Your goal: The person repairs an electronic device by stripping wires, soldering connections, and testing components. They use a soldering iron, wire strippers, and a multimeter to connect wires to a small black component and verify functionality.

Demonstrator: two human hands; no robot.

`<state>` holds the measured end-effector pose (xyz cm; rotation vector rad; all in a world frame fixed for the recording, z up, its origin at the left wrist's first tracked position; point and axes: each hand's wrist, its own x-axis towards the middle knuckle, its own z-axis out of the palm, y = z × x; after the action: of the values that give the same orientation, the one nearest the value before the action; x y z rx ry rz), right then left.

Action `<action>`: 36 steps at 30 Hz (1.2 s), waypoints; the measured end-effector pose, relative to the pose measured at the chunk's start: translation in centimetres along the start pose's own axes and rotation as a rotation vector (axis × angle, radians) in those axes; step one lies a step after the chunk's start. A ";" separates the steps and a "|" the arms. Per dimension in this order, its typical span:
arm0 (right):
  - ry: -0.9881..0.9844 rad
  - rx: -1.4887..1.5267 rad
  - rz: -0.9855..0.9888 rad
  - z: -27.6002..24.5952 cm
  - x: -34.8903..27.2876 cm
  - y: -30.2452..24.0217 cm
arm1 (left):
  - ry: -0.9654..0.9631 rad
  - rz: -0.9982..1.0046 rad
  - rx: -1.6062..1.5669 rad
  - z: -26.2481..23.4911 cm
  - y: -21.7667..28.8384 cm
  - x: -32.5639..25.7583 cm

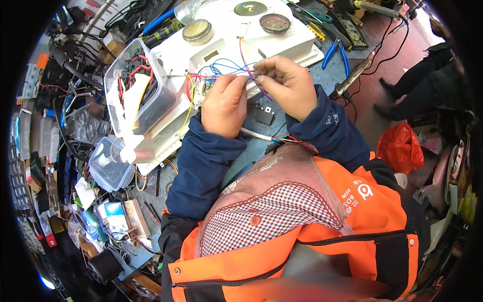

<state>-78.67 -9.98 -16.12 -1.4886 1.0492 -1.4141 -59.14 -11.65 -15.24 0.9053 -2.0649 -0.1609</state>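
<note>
My left hand [225, 106] and my right hand [287, 85] meet fingertip to fingertip over a white plastic appliance housing [292, 49]. Both are closed in a pinch on thin electrical wires, whose ends are hidden by the fingers. Loops of blue wire [221, 64] spread just behind and between the fingertips. A yellow wire [187, 122] and red strands run down beside my left wrist. Below the hands, a small dark block with metal tabs [264, 116] lies on the grey bench. A white cable [255, 134] with coloured cores ends near my right sleeve.
Two round tins [197, 32] [275, 23] stand on the housing. A clear plastic tub [113, 85] of wire pieces leans at left, with a smaller tub [110, 163] below. Blue-handled pliers [336, 56] lie at right; a red bag [400, 148] and another person's legs [420, 85] are beyond.
</note>
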 end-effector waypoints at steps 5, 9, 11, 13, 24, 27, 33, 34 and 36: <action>-0.016 -0.055 -0.047 0.4 0.3 0.7 | -0.012 -0.015 0.025 0.0 -0.1 -0.1; -0.008 -0.191 -0.129 0.5 0.3 0.2 | -0.023 -0.017 0.032 0.1 -0.1 -0.1; 0.007 -0.310 -0.213 0.9 0.3 -0.6 | -0.015 -0.025 0.047 0.1 -0.1 -0.3; -0.026 -0.264 -0.171 1.2 0.4 -0.6 | -0.001 -0.041 0.033 0.1 0.2 0.0; -0.037 -0.095 0.108 0.6 0.9 0.0 | 0.038 -0.004 -0.002 -0.4 0.1 0.2; -0.039 -0.045 0.162 0.6 0.9 -0.6 | 0.183 -0.098 0.097 -0.7 1.0 0.5; -0.074 0.087 0.234 0.8 1.0 -2.1 | -0.249 -1.068 -0.977 -3.2 2.5 1.2; -0.078 0.112 0.198 0.9 0.9 -2.0 | -0.175 -1.122 -1.174 -2.5 1.9 0.9; -0.080 0.105 0.147 1.1 0.7 -1.5 | -0.081 -1.157 -1.381 -1.7 1.2 0.5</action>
<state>-77.48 -10.15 -14.49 -1.3531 0.9987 -1.2761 -58.69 -10.76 -13.38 0.9571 -0.7675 -1.9137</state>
